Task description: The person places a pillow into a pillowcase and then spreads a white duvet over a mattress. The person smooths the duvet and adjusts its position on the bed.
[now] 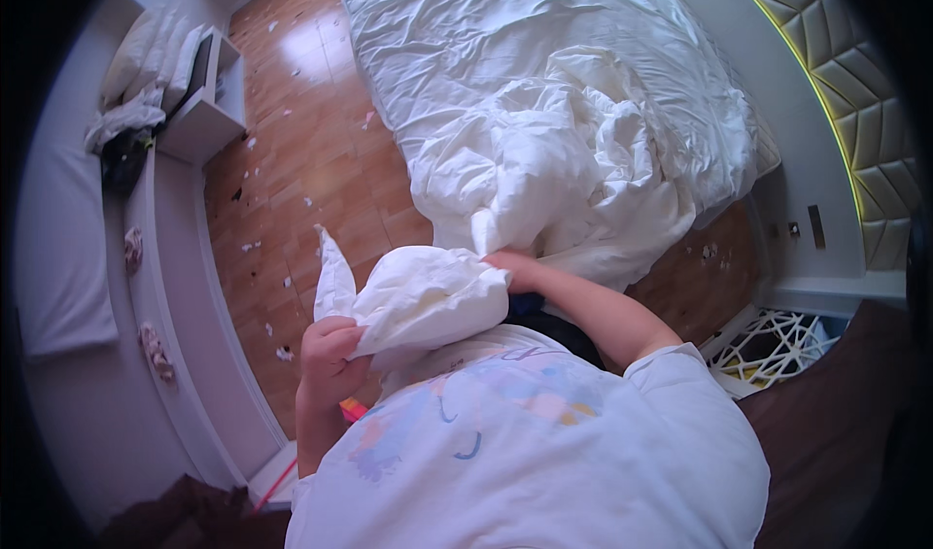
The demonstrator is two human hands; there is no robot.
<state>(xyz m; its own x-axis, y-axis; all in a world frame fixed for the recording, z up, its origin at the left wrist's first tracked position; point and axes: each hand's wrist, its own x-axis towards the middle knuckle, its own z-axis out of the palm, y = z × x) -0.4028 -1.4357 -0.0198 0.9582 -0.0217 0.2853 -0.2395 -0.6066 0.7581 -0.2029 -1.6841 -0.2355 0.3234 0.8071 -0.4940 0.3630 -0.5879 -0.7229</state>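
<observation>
White bedding is bunched up against my shirt, with a pointed corner sticking up at its left. My left hand grips its lower left edge between thumb and fingers. At the other side my right hand pinches white fabric where the held part meets the heap; its fingertips are partly hidden. A crumpled white duvet or cover lies over the near end of the mattress, on a wrinkled white sheet. Whether the held piece joins the heap cannot be told.
Scraps litter the wooden floor. Along the left stands a long low cabinet, with stacked pillows at its far end. A padded headboard panel is at the right, and a white lattice piece stands at the lower right.
</observation>
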